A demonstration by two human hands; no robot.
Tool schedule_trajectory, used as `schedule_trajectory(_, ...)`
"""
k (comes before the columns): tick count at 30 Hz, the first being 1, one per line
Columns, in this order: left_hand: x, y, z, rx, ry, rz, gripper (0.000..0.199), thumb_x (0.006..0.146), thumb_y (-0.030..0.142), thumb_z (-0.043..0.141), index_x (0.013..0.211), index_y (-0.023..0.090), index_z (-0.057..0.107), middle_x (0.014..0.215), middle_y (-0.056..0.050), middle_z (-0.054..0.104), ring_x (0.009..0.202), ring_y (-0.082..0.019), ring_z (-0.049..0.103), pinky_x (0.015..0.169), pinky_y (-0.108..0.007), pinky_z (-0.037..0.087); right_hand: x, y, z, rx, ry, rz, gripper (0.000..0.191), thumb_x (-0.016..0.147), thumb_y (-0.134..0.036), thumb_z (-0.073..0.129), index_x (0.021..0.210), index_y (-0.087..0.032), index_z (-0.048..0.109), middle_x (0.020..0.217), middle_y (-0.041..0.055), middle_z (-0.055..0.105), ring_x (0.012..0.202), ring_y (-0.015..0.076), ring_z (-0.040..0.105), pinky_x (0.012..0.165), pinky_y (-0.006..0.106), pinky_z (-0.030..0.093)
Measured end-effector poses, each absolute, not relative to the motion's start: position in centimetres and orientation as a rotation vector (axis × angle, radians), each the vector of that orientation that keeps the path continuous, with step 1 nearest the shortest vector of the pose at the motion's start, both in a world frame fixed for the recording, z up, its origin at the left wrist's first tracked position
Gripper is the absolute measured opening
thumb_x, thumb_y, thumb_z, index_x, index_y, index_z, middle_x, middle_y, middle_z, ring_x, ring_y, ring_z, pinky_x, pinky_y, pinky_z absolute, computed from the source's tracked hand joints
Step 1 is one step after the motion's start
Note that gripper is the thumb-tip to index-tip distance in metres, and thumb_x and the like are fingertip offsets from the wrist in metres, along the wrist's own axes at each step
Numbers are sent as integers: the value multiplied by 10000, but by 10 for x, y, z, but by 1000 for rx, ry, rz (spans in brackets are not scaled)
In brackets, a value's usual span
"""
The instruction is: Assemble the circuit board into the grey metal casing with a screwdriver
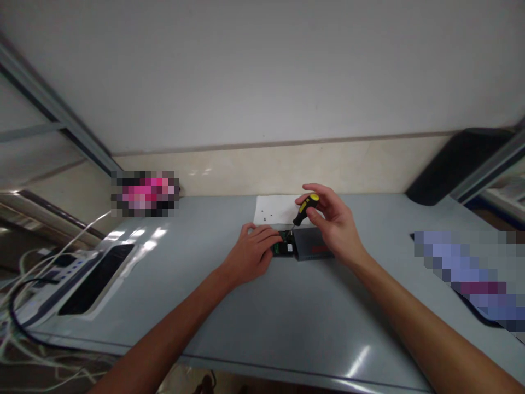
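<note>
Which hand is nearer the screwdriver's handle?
Right. The right hand holds the screwdriver by its handle; the left hand is off to the handle's left, at the circuit board.

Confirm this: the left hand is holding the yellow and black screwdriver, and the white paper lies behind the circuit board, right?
Not quite: the head view shows the right hand holding the yellow and black screwdriver. The white paper does lie behind the circuit board.

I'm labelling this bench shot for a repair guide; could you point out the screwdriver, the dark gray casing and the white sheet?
Screwdriver (pixel 304 209): head view, on its black-and-yellow handle.
Dark gray casing (pixel 308 241): head view, on its upper face.
White sheet (pixel 281 208): head view, on bare surface.
</note>
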State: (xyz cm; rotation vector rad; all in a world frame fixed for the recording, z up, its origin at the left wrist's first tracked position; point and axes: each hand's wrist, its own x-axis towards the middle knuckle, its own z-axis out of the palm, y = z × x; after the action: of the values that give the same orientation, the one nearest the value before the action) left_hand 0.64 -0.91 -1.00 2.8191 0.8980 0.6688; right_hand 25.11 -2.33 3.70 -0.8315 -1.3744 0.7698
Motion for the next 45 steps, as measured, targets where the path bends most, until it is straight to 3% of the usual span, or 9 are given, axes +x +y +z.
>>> schedule_trajectory(3,6,-9,-10,2809,886,687,407,957,62,501,1288,223,674,1368,-83,754,1331,-258,647,1161,-507,316,248,-26,36,-800,-1415,815,223,985,-352,685,1199,-292,701,1162,42,745,1058,223,669,984,423,519)
schedule_trajectory(7,7,-9,-10,2784,874,712,396,952,58,504,1271,230,663,1347,-71,762,1315,-250,656,1165,-503,306,246,-26,35,-895,-1401,669,186,891,-339,808,1027,-269,704,1063,23,695,975,208,658,896,385,540)
schedule_trajectory(12,7,-11,-9,2751,927,720,368,965,48,472,1242,229,631,1335,-70,762,1286,-231,669,1151,-485,318,246,-24,32,-788,-1348,804,304,969,-349,718,1262,-293,660,1138,47,732,1069,221,705,951,419,580)
schedule_trajectory(14,8,-11,-9,2752,954,715,367,967,50,469,1245,231,627,1353,-69,757,1291,-227,667,1154,-480,323,244,-24,31,-792,-1351,848,287,965,-357,730,1233,-298,644,1177,43,713,1081,216,710,933,404,594)
schedule_trajectory(18,7,-10,-10,2777,969,698,380,959,58,491,1254,237,652,1392,-70,743,1306,-238,660,1167,-490,327,239,-25,30,-842,-1337,823,349,859,-280,831,1136,-289,619,1033,3,687,911,182,710,797,351,603)
schedule_trajectory(33,6,-9,-14,2782,938,722,354,1002,71,508,1267,238,672,1409,-82,730,1314,-247,654,1150,-491,336,234,-27,27,-846,-1315,779,364,905,-265,759,1244,-300,632,1032,11,700,920,190,735,845,390,624)
schedule_trajectory(45,7,-10,-12,2776,955,755,335,1034,89,490,1296,233,641,1386,-76,740,1292,-236,663,1139,-480,335,232,-30,27,-848,-1319,773,347,892,-230,756,1217,-301,658,1028,9,691,900,189,724,820,383,602)
